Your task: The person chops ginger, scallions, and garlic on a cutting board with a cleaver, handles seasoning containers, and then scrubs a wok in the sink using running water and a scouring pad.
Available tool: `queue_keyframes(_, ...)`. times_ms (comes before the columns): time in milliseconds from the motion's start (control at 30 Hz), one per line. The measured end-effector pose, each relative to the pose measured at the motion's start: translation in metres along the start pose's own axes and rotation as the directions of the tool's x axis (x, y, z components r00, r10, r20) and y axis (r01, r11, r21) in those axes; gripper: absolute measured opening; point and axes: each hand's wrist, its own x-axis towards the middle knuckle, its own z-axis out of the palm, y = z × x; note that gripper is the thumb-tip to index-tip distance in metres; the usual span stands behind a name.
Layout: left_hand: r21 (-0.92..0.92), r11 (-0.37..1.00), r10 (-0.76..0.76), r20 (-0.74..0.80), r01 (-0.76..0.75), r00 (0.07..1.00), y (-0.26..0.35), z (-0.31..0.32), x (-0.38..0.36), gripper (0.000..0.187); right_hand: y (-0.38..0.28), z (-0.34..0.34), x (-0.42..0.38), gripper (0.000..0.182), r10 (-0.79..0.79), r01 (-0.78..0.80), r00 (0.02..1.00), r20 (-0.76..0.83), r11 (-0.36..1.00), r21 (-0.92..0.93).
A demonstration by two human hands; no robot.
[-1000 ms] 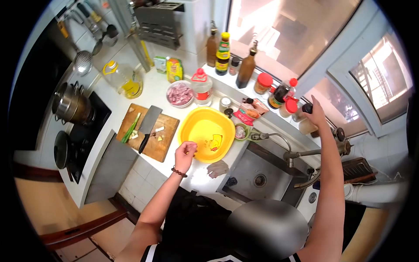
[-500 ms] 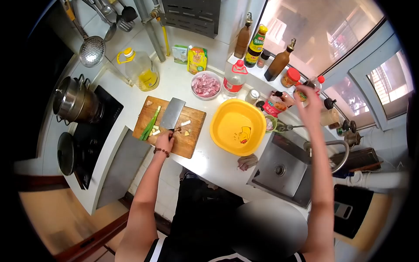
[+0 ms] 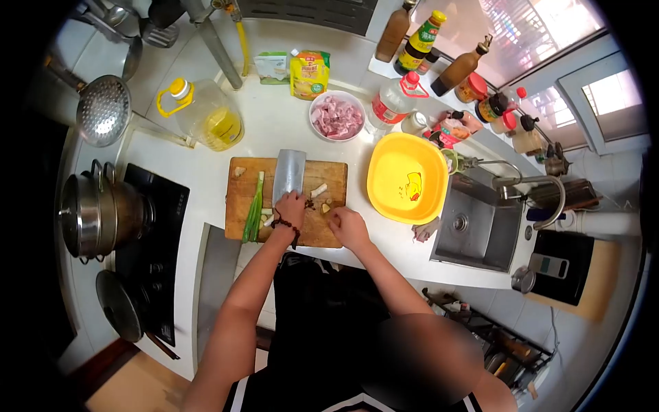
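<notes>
My left hand (image 3: 291, 207) is closed around the handle of a cleaver (image 3: 290, 172), whose wide blade lies flat over the wooden cutting board (image 3: 240, 199). Left of the blade are green onions (image 3: 255, 209), with small pale pieces beside them. At the board's right edge my right hand (image 3: 349, 226) has its fingers bent together; what they hold, if anything, is hidden. Close to its fingertips sits a small yellowish piece (image 3: 325, 207). A white piece (image 3: 318, 190) and some small dark bits lie between the blade and my right hand.
A yellow basin (image 3: 391, 172) stands right of the board, before the sink (image 3: 473, 230). Behind the board are a bowl of raw meat (image 3: 336, 117), an oil jug (image 3: 213, 120) and a clear red-capped bottle (image 3: 391, 106). The stove (image 3: 158, 240) is at left.
My right hand has come down from the bottles by the window to the cutting board's right side. My left hand stays on the cleaver's handle. The camera view has shifted.
</notes>
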Motion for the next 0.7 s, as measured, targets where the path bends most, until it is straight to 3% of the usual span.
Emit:
queue_keyframes(67,0.008,0.999,0.042,-0.043,-0.042,0.998,-0.006,0.013,0.005,0.027,-0.004,0.012,0.008,0.022,-0.102,0.083,0.98,-0.169,0.99,-0.115)
queue_keyframes(100,0.034,0.999,0.038,0.008,-0.038,0.999,-0.003,0.015,0.008,0.024,-0.004,0.015,0.014,0.022,-0.092,0.073,0.981,-0.171,0.991,-0.112)
queue_keyframes(167,0.068,0.997,0.038,0.069,-0.043,0.997,-0.005,0.019,0.008,0.022,-0.007,0.024,0.027,0.027,-0.223,0.193,0.963,-0.151,0.962,-0.194)
queue_keyframes(200,0.057,0.998,0.04,0.022,-0.042,0.999,-0.007,0.025,0.007,0.02,-0.006,0.034,0.032,0.027,-0.214,0.184,0.964,-0.155,0.965,-0.188)
queue_keyframes(267,0.047,0.998,0.049,-0.025,-0.048,0.998,-0.008,0.03,0.009,0.017,0.004,0.057,0.047,0.027,-0.32,0.262,0.939,-0.126,0.902,-0.344)
queue_keyframes(300,0.036,0.998,0.054,-0.041,-0.052,0.998,-0.007,0.028,0.009,0.015,0.004,0.061,0.052,0.027,-0.317,0.259,0.94,-0.128,0.904,-0.341)
queue_keyframes(367,0.029,0.998,0.062,-0.052,-0.061,0.997,-0.006,0.025,0.008,0.013,0.003,0.067,0.059,0.026,-0.287,0.226,0.957,-0.041,0.826,-0.516)
queue_keyframes(500,0.027,0.983,0.18,-0.012,-0.179,0.984,-0.008,0.014,0.011,0.011,0.012,0.063,0.06,0.024,-0.3,0.257,0.954,0.0,0.815,-0.52)
queue_keyframes(567,0.02,0.977,0.212,0.001,-0.212,0.977,-0.01,0.017,0.013,0.011,0.013,0.057,0.057,0.021,-0.311,0.247,0.945,-0.098,0.88,-0.406)
queue_keyframes(633,-0.043,0.969,0.238,-0.117,-0.245,0.964,-0.01,0.025,0.015,0.01,0.013,0.05,0.054,0.02,-0.293,0.224,0.944,-0.152,0.908,-0.355)
queue_keyframes(700,-0.084,0.973,0.212,-0.04,-0.215,0.976,-0.007,0.027,0.017,0.01,0.011,0.043,0.051,0.019,-0.272,0.204,0.939,-0.208,0.932,-0.299)
